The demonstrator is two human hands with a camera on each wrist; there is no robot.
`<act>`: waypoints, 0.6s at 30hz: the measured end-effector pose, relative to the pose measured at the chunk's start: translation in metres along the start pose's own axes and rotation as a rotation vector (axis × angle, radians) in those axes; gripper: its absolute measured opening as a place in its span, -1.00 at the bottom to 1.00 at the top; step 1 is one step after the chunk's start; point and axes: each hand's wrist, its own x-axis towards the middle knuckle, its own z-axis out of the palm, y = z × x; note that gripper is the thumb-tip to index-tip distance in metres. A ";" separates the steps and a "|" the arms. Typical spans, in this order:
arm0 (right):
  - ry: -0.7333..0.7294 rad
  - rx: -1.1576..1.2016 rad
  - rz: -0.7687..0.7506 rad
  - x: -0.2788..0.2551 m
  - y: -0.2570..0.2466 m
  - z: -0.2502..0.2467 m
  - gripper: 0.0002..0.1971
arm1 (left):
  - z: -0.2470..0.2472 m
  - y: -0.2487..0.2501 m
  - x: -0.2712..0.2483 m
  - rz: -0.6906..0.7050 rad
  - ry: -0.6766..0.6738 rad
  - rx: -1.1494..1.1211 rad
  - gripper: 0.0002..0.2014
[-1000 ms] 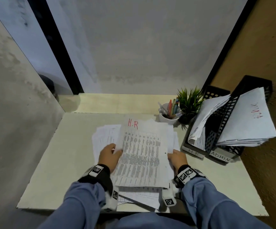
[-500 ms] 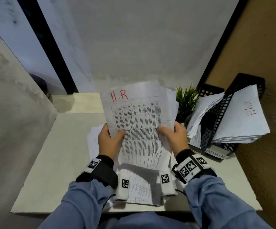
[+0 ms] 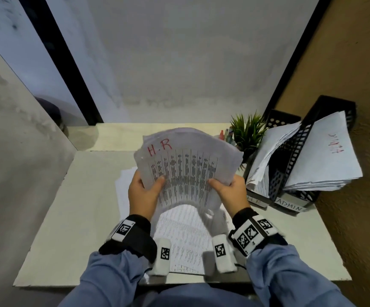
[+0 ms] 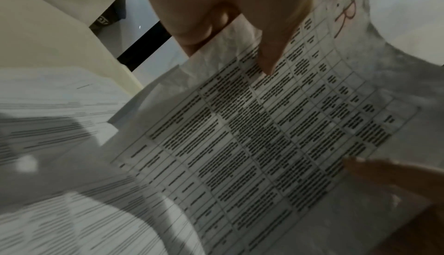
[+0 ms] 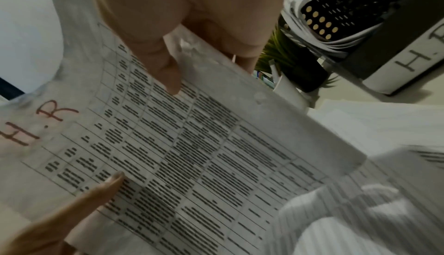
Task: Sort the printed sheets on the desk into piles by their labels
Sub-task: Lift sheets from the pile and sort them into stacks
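Observation:
A bundle of printed sheets (image 3: 186, 165) topped by a table page marked "H.R" in red is held up above the desk, bowed upward in the middle. My left hand (image 3: 145, 191) grips its left edge, thumb on the front. My right hand (image 3: 228, 189) grips its right edge the same way. The wrist views show the same H.R sheet (image 4: 264, 135) (image 5: 192, 154) with a thumb pressed on the print. More printed sheets (image 3: 184, 238) lie flat on the desk (image 3: 73, 218) under my hands.
Two black mesh trays stand at the right: one labelled H.R (image 3: 258, 201) and one labelled ADMIN (image 3: 290, 207), both holding papers. A small green plant (image 3: 247, 131) and a pen cup (image 3: 226, 136) stand behind the held bundle. Walls close in on left and right.
The H.R bundle came up off the desk pile into both hands, and now it is bowed and tipped further back than half a second ago.

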 end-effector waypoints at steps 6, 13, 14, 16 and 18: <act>-0.048 -0.258 0.283 -0.001 0.045 0.006 -0.82 | 0.004 -0.021 -0.015 -0.266 -0.101 0.035 -0.77; 0.024 -0.216 0.064 0.016 0.002 -0.008 -0.81 | 0.004 0.002 0.004 -0.026 -0.106 0.236 -0.89; 0.048 -0.276 -0.020 0.022 -0.004 -0.012 -0.69 | 0.006 0.012 0.011 0.014 -0.117 0.255 -0.89; 0.211 -0.439 -0.180 0.035 -0.017 -0.024 -0.52 | 0.011 0.032 0.024 0.085 -0.130 0.288 -0.77; 0.441 -0.645 -0.277 0.051 -0.027 -0.041 -0.46 | 0.018 0.059 0.036 0.157 -0.143 0.350 -0.76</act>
